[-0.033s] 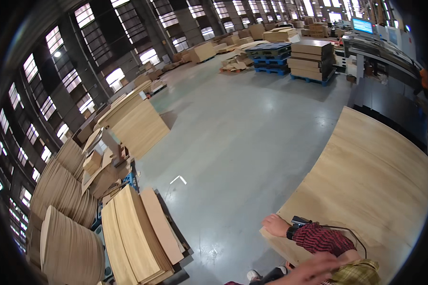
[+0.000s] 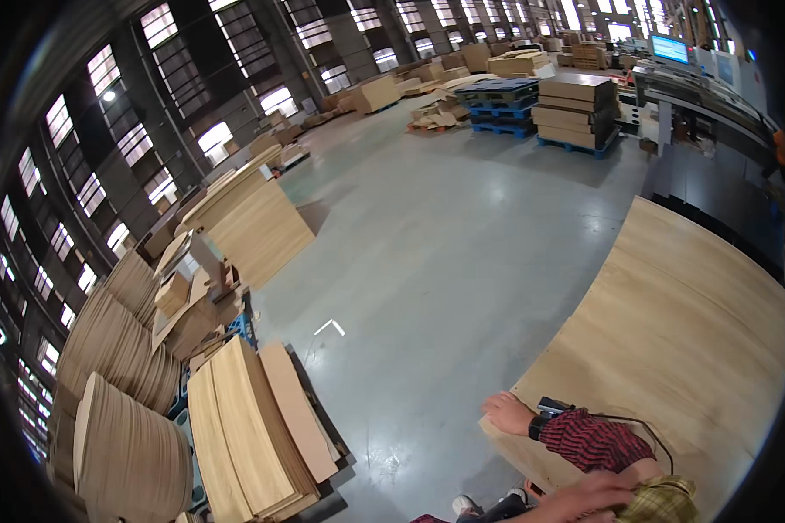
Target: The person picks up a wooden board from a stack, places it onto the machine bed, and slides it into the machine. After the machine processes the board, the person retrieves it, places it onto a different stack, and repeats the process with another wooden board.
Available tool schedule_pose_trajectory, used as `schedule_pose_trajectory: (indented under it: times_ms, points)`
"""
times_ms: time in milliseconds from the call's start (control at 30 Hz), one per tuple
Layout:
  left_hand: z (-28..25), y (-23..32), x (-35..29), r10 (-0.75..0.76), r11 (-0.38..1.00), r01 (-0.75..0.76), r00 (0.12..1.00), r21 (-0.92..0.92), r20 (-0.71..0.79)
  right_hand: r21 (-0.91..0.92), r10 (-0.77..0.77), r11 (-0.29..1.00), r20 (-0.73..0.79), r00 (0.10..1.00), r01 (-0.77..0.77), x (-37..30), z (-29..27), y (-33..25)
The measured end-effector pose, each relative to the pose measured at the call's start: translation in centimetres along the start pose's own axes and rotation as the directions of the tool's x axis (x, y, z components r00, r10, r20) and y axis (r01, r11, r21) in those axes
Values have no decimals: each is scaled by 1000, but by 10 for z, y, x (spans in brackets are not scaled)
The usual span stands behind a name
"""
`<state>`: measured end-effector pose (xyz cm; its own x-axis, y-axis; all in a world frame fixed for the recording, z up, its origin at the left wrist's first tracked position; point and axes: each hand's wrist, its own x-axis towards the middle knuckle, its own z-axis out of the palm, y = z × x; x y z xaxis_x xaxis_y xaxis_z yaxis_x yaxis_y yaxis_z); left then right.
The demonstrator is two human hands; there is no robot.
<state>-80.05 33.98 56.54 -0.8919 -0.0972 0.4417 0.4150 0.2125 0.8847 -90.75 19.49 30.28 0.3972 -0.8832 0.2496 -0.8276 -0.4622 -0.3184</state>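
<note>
My right hand [image 2: 509,412] lies flat, palm down, on the near left edge of a large pale wood-grain board [image 2: 645,322], fingers stretched out. Its wrist carries a black band and a small dark device [image 2: 553,406] with a black cable looping over the board. A red-and-black patterned sleeve [image 2: 597,438] covers that forearm; bunched yellow-green plaid cloth [image 2: 665,500] sits higher up. Across the right arm reaches my left hand [image 2: 587,497], its fingers extended and touching the skin and the plaid cloth's edge. The left fingertips are partly lost against the cloth.
A pallet of stacked panels [image 2: 253,427] lies at the near left, beside curved board stacks [image 2: 135,449]. Further off stand a leaning panel stack [image 2: 257,227], blue pallets [image 2: 501,105] and a dark panel stack [image 2: 576,109]. A machine with a screen [image 2: 669,49] stands far right, beyond dark panels [image 2: 698,187].
My left hand has moved slightly toward the plaid cloth, and its fingers have come down on the right arm. The right hand stays on the board; the whole view has shifted slightly.
</note>
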Motion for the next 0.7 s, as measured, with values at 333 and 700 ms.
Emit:
schedule_pose_trajectory:
  times_ms: [333, 700]
  points:
    - [28, 37, 19, 400, 916, -394, 911, 78, -99, 155, -140, 980, 108, 984, 122, -56, -13, -93]
    - [18, 67, -38, 393, 914, -394, 919, -95, -28, 333, 12, 922, 488, 873, -199, -66, 35, -108]
